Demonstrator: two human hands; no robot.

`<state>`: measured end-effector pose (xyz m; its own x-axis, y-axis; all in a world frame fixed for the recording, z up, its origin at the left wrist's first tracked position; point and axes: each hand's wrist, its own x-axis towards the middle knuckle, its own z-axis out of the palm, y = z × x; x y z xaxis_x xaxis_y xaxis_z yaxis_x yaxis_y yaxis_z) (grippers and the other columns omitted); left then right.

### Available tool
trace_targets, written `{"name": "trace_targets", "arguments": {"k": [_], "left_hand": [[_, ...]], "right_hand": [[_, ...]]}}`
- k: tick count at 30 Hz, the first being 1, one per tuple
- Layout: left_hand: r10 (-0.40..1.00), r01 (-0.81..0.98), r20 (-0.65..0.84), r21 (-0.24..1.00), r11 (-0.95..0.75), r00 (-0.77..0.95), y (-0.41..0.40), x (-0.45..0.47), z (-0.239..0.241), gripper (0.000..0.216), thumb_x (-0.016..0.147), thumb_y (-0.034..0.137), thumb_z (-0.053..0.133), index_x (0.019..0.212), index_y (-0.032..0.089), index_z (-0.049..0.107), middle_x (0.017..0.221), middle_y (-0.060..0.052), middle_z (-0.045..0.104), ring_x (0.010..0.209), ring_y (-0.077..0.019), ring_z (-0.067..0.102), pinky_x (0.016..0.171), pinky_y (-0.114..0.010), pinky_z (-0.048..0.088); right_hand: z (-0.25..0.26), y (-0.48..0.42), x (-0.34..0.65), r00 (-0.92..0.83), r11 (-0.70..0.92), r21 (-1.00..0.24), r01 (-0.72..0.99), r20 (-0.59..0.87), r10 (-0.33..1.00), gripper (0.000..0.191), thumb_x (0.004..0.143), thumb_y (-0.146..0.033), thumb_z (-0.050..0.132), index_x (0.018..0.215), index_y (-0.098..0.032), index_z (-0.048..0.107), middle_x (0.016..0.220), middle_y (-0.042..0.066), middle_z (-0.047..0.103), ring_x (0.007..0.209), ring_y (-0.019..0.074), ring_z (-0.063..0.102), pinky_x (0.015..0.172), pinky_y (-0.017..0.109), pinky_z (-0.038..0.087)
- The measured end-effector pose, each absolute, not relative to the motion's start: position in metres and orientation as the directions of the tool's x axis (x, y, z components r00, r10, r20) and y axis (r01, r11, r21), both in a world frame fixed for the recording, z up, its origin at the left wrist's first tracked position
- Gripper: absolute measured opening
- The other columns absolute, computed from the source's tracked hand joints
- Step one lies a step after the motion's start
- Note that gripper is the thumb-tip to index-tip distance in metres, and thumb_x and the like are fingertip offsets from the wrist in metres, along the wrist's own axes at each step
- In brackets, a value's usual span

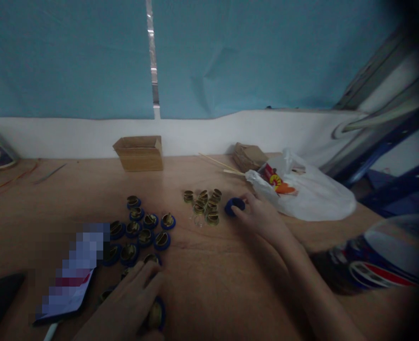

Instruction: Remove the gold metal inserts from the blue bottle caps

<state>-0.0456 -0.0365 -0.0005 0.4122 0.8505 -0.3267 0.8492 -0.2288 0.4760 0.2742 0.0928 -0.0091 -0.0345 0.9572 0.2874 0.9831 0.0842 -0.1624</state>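
Note:
My right hand (261, 215) pinches a blue ring (234, 207) between thumb and fingers, just above or on the table. Left of it stands a cluster of small round brass-coloured pieces (212, 205), each with a raised slotted top. My left hand (131, 296) curls at the bottom, with a blue-ringed brass piece (156, 313) between thumb and index finger. Its other fingertips reach another such piece (151, 258), and the hand partly hides several more. Beyond it, several brass pieces seated in blue rings (146, 237) lie grouped on the table.
A phone (76, 279) with a blurred screen and a white cable lies at left. Toward the wall are an open cardboard box (141, 154), a crumpled brown carton (249, 156) and thin sticks (218, 162). A white plastic bag (323, 194) and a Pepsi bottle (369, 260) stand at right.

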Motion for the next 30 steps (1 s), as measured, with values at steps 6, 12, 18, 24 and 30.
{"name": "trace_targets", "arguments": {"k": [6, 12, 18, 24, 30], "left_hand": [[0.899, 0.827, -0.134, 0.465, -0.315, 0.418, -0.051, -0.048, -0.019, 0.045, 0.060, 0.009, 0.064, 0.103, 0.022, 0.070, 0.116, -0.012, 0.067, 0.110, -0.0361, 0.060, 0.089, -0.048, 0.053], [0.918, 0.828, 0.007, 0.430, -0.360, 0.395, -0.053, -0.048, -0.023, 0.032, 0.070, 0.013, 0.061, 0.100, 0.023, 0.068, 0.110, -0.009, 0.070, 0.106, -0.0328, 0.063, 0.089, -0.044, 0.053], [0.940, 0.850, -0.011, 0.430, -0.304, 0.341, -0.055, -0.041, -0.028, 0.020, 0.078, 0.026, 0.062, 0.097, 0.021, 0.066, 0.105, -0.010, 0.070, 0.101, -0.0308, 0.065, 0.084, -0.042, 0.055], [0.952, 0.787, 0.022, 0.557, -0.264, 0.305, -0.045, -0.020, -0.026, 0.020, 0.083, 0.026, 0.058, 0.101, 0.020, 0.063, 0.102, -0.010, 0.070, 0.097, -0.0280, 0.067, 0.083, -0.040, 0.054], [0.970, 0.675, 0.153, 0.698, -0.241, 0.189, -0.015, 0.000, -0.007, 0.030, 0.084, 0.018, 0.056, 0.114, 0.022, 0.055, 0.115, -0.009, 0.067, 0.108, -0.0265, 0.063, 0.090, -0.042, 0.051]], "right_hand": [[-0.004, 0.093, 0.271, 0.012, 0.111, -0.260, 0.959, 0.429, 0.903, 0.042, 0.080, -0.044, 0.060, 0.104, -0.010, 0.059, 0.096, 0.018, 0.063, 0.079, 0.0283, 0.061, 0.070, 0.040, 0.049], [0.010, 0.087, 0.256, 0.008, 0.269, -0.439, 0.857, 0.533, 0.846, 0.023, 0.085, -0.037, 0.055, 0.091, -0.016, 0.062, 0.078, 0.007, 0.063, 0.064, 0.0201, 0.059, 0.060, 0.032, 0.046], [0.017, 0.071, 0.231, -0.040, 0.378, -0.499, 0.780, 0.563, 0.825, 0.011, 0.087, -0.027, 0.055, 0.085, -0.018, 0.062, 0.074, 0.002, 0.062, 0.067, 0.0174, 0.058, 0.064, 0.029, 0.043], [0.007, 0.048, 0.195, -0.258, 0.460, -0.717, 0.523, 0.382, 0.888, 0.014, 0.090, -0.025, 0.051, 0.080, -0.019, 0.060, 0.065, -0.002, 0.052, 0.059, 0.0121, 0.050, 0.055, 0.024, 0.039], [-0.011, 0.036, 0.169, -0.382, 0.263, -0.933, 0.247, 0.156, 0.911, 0.025, 0.091, -0.038, 0.052, 0.076, -0.019, 0.058, 0.055, -0.007, 0.040, 0.049, 0.0085, 0.037, 0.044, 0.021, 0.028]]}}
